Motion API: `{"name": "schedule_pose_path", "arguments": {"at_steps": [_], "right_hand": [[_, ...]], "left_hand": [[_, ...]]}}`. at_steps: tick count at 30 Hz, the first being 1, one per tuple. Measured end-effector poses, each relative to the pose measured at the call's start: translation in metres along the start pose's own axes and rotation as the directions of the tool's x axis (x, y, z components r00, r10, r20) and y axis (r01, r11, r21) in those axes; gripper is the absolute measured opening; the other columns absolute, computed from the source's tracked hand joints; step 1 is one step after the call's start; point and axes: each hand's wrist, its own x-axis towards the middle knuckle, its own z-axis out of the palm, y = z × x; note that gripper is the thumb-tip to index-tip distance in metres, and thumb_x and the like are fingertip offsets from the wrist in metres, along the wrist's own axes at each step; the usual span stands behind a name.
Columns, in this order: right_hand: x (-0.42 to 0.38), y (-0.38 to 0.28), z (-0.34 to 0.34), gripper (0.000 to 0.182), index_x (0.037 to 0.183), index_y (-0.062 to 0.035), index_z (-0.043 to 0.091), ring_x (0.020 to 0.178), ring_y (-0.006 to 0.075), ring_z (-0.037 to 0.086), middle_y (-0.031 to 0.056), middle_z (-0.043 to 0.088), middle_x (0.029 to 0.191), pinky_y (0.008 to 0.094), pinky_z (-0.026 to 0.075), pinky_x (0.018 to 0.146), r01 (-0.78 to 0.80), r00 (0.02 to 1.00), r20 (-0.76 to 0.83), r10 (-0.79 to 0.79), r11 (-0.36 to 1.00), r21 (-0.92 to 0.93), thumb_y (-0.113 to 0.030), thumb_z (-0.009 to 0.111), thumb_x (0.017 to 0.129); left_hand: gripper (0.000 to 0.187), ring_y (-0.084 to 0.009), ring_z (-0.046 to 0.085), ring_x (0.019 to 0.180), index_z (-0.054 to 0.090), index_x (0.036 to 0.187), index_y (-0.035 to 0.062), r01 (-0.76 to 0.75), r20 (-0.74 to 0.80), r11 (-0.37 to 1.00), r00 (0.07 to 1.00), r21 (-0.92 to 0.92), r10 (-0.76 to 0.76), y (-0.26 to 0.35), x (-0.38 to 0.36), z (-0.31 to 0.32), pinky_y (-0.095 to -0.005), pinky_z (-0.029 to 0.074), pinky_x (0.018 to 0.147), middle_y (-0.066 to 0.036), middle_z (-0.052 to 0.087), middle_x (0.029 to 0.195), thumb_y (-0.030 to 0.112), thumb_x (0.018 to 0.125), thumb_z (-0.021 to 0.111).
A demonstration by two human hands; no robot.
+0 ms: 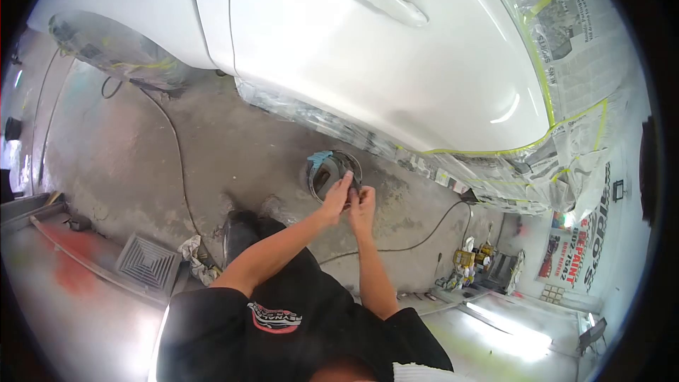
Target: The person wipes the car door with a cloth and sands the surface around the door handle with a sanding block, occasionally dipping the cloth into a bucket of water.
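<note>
My left hand point(337, 195) and my right hand point(363, 203) meet in front of me, both pinching a small dark piece point(351, 194) between the fingertips; what the piece is I cannot tell. Just beyond the hands a round metal bucket point(323, 170) with a blue rag point(319, 158) over its rim stands on the concrete floor. Above them a white car door point(368, 49) fills the view.
Masking newspaper point(573, 35) with yellow tape covers the car's side at the right, plastic sheeting wraps the wheel point(113, 46) at the left. A thin hose point(177, 163) runs over the floor. A floor drain grate point(147, 262) and a crumpled rag point(191, 249) lie at the left.
</note>
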Motion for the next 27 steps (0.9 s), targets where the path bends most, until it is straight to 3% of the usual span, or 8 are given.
{"name": "schedule_pose_path", "arguments": {"at_steps": [3, 4, 6, 10, 15, 16, 20, 27], "right_hand": [[-0.01, -0.044, 0.021, 0.027, 0.121, 0.0012, 0.054, 0.095, 0.0181, 0.06, 0.0117, 0.064, 0.107, 0.0324, 0.049, 0.083, 0.002, 0.999, 0.047, -0.012, 0.98, 0.201, -0.018, 0.056, 0.102], [-0.013, -0.074, 0.023, 0.033, 0.127, 0.0007, 0.054, 0.095, 0.0188, 0.062, 0.013, 0.066, 0.11, 0.0339, 0.05, 0.083, 0.051, 0.996, 0.059, -0.065, 0.973, 0.223, -0.021, 0.055, 0.102], [-0.008, -0.06, 0.032, 0.042, 0.134, -0.001, 0.057, 0.093, 0.0189, 0.065, 0.0124, 0.069, 0.11, 0.0337, 0.051, 0.082, 0.267, 0.953, 0.123, -0.277, 0.96, 0.087, -0.03, 0.051, 0.105], [-0.001, -0.071, 0.037, 0.041, 0.118, 0.0011, 0.063, 0.084, 0.0159, 0.064, 0.0081, 0.07, 0.092, 0.0308, 0.051, 0.075, -0.193, 0.861, 0.488, 0.141, 0.98, 0.057, -0.035, 0.046, 0.107], [0.014, -0.075, 0.046, 0.04, 0.112, 0.0015, 0.064, 0.085, 0.0132, 0.061, 0.0062, 0.068, 0.092, 0.0315, 0.05, 0.076, -0.053, 0.87, 0.483, -0.102, 0.953, 0.297, -0.035, 0.048, 0.106], [0.019, -0.073, 0.044, 0.04, 0.113, 0.0015, 0.064, 0.086, 0.0132, 0.061, 0.0064, 0.068, 0.093, 0.032, 0.05, 0.077, -0.006, 0.868, 0.478, -0.134, 0.96, 0.28, -0.034, 0.049, 0.106], [0.025, -0.074, 0.034, 0.038, 0.114, 0.0018, 0.065, 0.089, 0.0125, 0.059, 0.0057, 0.067, 0.093, 0.0328, 0.049, 0.079, 0.267, 0.839, 0.415, -0.352, 0.931, 0.251, -0.033, 0.054, 0.104], [0.073, -0.061, -0.024, 0.052, 0.116, 0.0016, 0.067, 0.096, 0.0153, 0.061, 0.0075, 0.069, 0.099, 0.0329, 0.049, 0.087, -0.1, 0.577, 0.814, 0.061, 0.995, -0.003, -0.047, 0.057, 0.1]], "left_hand": [[0.05, -0.0087, 0.056, 0.087, 0.057, 0.12, 0.0089, -0.126, 0.051, 0.988, 0.99, -0.084, 0.13, -0.002, -0.001, -0.019, -0.0273, 0.048, 0.078, 0.0, 0.057, 0.096, 0.055, 0.101, 0.05], [0.062, -0.0145, 0.055, 0.111, 0.044, 0.142, 0.0078, -0.23, 0.097, 0.96, 0.964, -0.156, 0.247, -0.002, -0.002, -0.019, -0.0307, 0.047, 0.093, -0.006, 0.054, 0.125, 0.055, 0.102, 0.047], [0.059, -0.0137, 0.056, 0.105, 0.046, 0.14, 0.0116, -0.099, 0.054, 0.948, 0.991, -0.302, 0.121, 0.001, -0.003, -0.03, -0.0333, 0.047, 0.093, -0.003, 0.056, 0.118, 0.056, 0.101, 0.049], [0.07, -0.0158, 0.056, 0.11, 0.03, 0.152, 0.014, -0.273, -0.138, 0.946, 0.958, -0.173, 0.251, 0.006, -0.005, -0.047, -0.0349, 0.047, 0.097, -0.003, 0.052, 0.125, 0.058, 0.101, 0.047], [0.088, -0.0219, 0.048, 0.125, 0.007, 0.161, 0.0167, -0.284, -0.074, 0.938, 0.959, -0.198, 0.274, 0.035, -0.034, -0.061, -0.0383, 0.041, 0.102, -0.009, 0.038, 0.15, 0.057, 0.098, 0.054], [0.084, -0.0179, 0.053, 0.113, 0.015, 0.158, 0.0187, -0.169, 0.056, 0.935, 0.979, -0.312, 0.195, 0.04, -0.03, -0.069, -0.0384, 0.045, 0.093, -0.006, 0.05, 0.136, 0.055, 0.097, 0.058], [0.064, -0.0211, 0.061, 0.106, 0.036, 0.147, 0.0172, -0.296, -0.185, 0.953, 0.942, -0.06, 0.281, 0.025, -0.033, -0.042, -0.041, 0.05, 0.089, -0.008, 0.056, 0.128, 0.054, 0.099, 0.056], [0.043, -0.0223, 0.07, 0.094, 0.055, 0.12, 0.0067, -0.176, 0.066, 0.972, 0.984, 0.158, 0.167, 0.021, -0.05, -0.067, -0.0368, 0.056, 0.081, -0.01, 0.067, 0.106, 0.043, 0.098, 0.062]]}}
